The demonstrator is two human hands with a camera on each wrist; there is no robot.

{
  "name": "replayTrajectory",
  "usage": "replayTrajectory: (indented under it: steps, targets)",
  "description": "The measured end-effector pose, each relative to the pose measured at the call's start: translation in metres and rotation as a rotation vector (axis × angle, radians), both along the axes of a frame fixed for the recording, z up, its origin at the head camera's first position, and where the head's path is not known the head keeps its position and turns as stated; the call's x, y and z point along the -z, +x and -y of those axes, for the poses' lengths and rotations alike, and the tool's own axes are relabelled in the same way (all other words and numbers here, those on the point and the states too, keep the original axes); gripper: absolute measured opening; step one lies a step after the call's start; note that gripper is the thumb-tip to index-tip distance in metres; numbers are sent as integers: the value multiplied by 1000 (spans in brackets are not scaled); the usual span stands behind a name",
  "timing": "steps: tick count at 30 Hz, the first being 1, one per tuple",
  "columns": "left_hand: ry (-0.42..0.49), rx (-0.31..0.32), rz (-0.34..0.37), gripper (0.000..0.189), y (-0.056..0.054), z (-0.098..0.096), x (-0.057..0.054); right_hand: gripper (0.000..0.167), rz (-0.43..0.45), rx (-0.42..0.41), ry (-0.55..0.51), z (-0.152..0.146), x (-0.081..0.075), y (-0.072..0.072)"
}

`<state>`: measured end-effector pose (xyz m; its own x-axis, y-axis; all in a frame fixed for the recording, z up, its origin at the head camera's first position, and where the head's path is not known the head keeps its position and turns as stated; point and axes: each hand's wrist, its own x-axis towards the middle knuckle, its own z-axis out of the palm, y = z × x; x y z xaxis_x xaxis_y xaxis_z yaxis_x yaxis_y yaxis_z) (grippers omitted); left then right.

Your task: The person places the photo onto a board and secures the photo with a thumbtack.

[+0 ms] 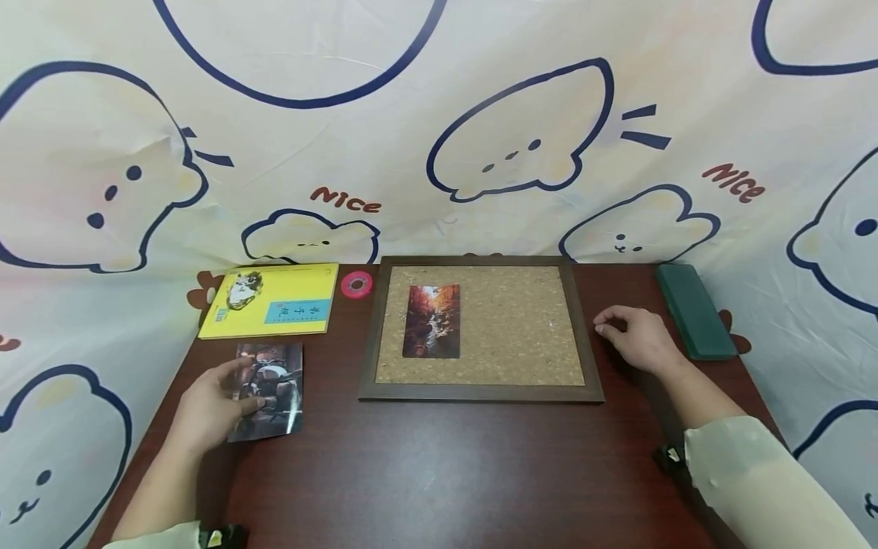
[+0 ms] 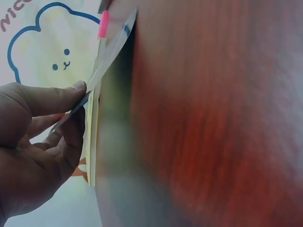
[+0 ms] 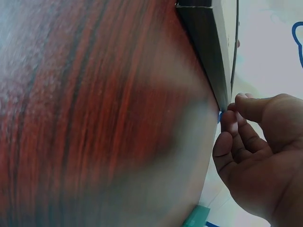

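My left hand (image 1: 209,408) pinches the left edge of a dark photo print (image 1: 281,393) between thumb and fingers. Seen edge-on in the left wrist view, the print (image 2: 112,53) slants upward, lifted off the table at least in part. A framed cork board (image 1: 507,370) lies mid-table, with an autumn stream photo (image 1: 434,324) on its left half. Just beyond the board's right side is my right hand (image 1: 641,335), its fingers loosely bent. Nothing shows between them in the right wrist view, where the hand (image 3: 258,142) appears close to the frame's edge.
A yellow book (image 1: 295,282) lies at the back left, with a round pink tape-like ring (image 1: 357,284) beside it. At the far right stands a long green case (image 1: 696,313). A printed cloth (image 1: 411,160) hangs behind and along both sides of the brown table (image 1: 439,473).
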<state>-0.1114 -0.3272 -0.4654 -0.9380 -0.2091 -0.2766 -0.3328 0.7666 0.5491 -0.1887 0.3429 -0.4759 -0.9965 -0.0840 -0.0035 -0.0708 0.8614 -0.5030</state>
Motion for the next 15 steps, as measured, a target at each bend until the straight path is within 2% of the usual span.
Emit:
replayTrajectory:
  steps: [9,15]
  targets:
    - [118,-15,-20,86,-6,-11,-10,12,-4,4,-14,6,-4,-1]
    - [179,-19,-20,87,-15,-19,-18,12,-6,0,-18,5,-5,-2]
